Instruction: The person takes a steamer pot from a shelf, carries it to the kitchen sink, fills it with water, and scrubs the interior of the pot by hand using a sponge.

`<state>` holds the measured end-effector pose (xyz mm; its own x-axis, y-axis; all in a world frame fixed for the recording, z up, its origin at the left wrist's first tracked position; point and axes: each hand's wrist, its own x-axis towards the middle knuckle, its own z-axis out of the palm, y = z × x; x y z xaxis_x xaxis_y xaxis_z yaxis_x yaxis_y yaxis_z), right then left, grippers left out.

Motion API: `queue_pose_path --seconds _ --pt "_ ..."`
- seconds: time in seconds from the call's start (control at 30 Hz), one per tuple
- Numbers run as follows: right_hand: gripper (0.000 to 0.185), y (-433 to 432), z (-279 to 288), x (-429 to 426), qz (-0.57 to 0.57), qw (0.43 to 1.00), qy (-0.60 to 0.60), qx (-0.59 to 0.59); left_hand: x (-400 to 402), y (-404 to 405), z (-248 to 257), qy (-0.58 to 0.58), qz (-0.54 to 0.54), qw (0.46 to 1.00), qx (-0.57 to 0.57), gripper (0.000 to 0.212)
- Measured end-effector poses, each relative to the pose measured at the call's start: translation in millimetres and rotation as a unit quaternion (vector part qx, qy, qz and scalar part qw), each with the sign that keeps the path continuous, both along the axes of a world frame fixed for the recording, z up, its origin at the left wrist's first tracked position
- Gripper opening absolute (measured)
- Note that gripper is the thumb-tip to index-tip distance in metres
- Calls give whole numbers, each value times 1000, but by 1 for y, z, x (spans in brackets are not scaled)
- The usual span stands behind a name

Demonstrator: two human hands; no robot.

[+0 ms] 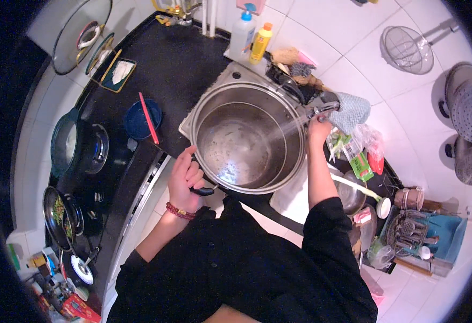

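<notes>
A large stainless steel pot (236, 141) rests over the sink (185, 123), its wide mouth facing me. My left hand (185, 173) is curled around the pot's black side handle (203, 191), and a red bead bracelet circles that wrist. On the right, my right hand (319, 128) grips the faucet head (326, 107), though its fingers are partly hidden. Water (288, 128) sprays from the faucet into the pot. Wet marks and a bright reflection show on the pot's bottom. A light blue cloth (351, 111) hangs beside the faucet.
Left of the sink, a blue bowl (137, 121) carries red chopsticks (149, 117). A covered pot (64, 141) and a frying pan with food (58, 218) sit by the stove. Bottles (261, 42) stand behind the sink; vegetables (338, 141) and a glass lid (351, 194) lie right.
</notes>
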<state>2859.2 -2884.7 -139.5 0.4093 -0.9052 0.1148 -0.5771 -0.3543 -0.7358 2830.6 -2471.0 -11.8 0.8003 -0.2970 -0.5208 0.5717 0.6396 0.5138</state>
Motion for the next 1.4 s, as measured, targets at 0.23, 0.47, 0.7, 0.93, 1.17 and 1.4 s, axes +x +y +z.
queue_pose_path --seconds 0.23,0.47,0.7,0.93,1.17,1.4 --pt "27 2 -35 -24 316 927 161 -125 5 12 -9 -15 11 999 -43 22" --pt "39 -91 -106 -21 304 937 108 -131 14 3 -15 -20 -28 998 -51 20" --pt "38 -93 -107 -4 305 936 118 -133 14 3 -19 -27 -16 998 -54 20" --pt "31 -93 -102 -8 264 953 -9 147 19 0 -16 -38 -35 996 -68 21" --pt "36 -41 -57 -11 269 959 46 74 19 1 -16 -38 -33 997 -62 22" --pt "33 -36 -51 -10 279 956 70 59 20 0 -10 -46 -39 997 -38 22"
